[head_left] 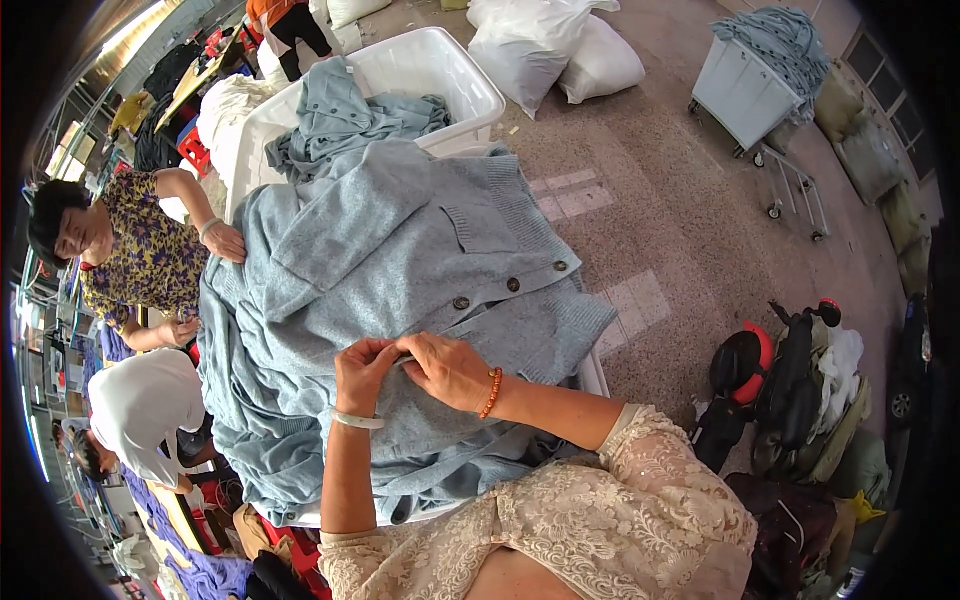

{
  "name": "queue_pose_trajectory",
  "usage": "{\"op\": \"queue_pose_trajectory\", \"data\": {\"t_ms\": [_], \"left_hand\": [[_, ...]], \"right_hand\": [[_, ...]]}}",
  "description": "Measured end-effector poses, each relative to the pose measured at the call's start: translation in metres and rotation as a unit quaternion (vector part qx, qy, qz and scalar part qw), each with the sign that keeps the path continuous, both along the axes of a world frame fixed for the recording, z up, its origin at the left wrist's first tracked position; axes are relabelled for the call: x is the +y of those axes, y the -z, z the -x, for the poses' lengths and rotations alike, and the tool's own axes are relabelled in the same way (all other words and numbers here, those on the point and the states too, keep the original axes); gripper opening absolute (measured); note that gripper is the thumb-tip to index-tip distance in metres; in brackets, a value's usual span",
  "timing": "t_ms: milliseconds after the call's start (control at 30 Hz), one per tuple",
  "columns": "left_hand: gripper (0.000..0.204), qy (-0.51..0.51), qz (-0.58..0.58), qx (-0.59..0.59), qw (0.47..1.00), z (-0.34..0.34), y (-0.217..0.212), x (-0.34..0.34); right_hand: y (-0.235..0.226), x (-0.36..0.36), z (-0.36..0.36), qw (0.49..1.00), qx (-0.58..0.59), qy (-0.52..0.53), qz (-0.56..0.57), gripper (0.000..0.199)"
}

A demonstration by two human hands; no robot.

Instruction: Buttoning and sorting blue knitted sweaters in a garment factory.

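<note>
A grey-blue knitted cardigan (400,240) with dark buttons and a ribbed hem lies spread over a heap of like garments. Low on its front edge, my left hand (362,372) and my right hand (445,370) meet with thumbs and fingers pinched together. A small bit of the cardigan's edge seems to be between them; the exact spot is covered by my fingers. Two buttons and a pocket show beyond my right hand. At the left, a co-worker's hand (224,242) rests on the same pile.
Behind the pile stands a white plastic bin (430,60) with more grey-blue knitwear. White sacks (545,50) lie past it. A loaded wheeled cart (745,90) is at the far right. A scooter (780,370) stands at right. Another person in white (150,410) bends at left.
</note>
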State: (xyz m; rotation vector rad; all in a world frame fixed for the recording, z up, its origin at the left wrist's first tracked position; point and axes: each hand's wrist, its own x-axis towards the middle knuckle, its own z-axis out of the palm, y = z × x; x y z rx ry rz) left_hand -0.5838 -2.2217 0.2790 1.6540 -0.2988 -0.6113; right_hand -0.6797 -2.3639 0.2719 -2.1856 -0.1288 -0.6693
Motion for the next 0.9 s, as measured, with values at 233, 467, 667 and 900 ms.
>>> {"op": "queue_pose_trajectory", "data": {"t_ms": [233, 467, 667, 900], "left_hand": [[0.015, 0.012, 0.015, 0.095, 0.995, -0.004, 0.001, 0.004], [0.029, 0.142, -0.061, -0.164, 0.974, 0.01, -0.012, 0.018], [0.015, 0.082, -0.15, -0.371, 0.913, 0.017, -0.015, 0.001], [0.011, 0.082, -0.131, -0.398, 0.904, 0.013, -0.011, 0.0]], "right_hand": [[0.005, -0.001, -0.003, 0.997, 0.058, -0.02, 0.045, 0.035], [0.014, -0.007, -0.007, 0.992, 0.105, -0.065, 0.004, 0.023], [0.025, -0.014, -0.013, 0.987, 0.121, -0.103, 0.015, 0.022], [0.024, -0.012, -0.012, 0.991, 0.098, -0.085, 0.029, 0.015]]}}
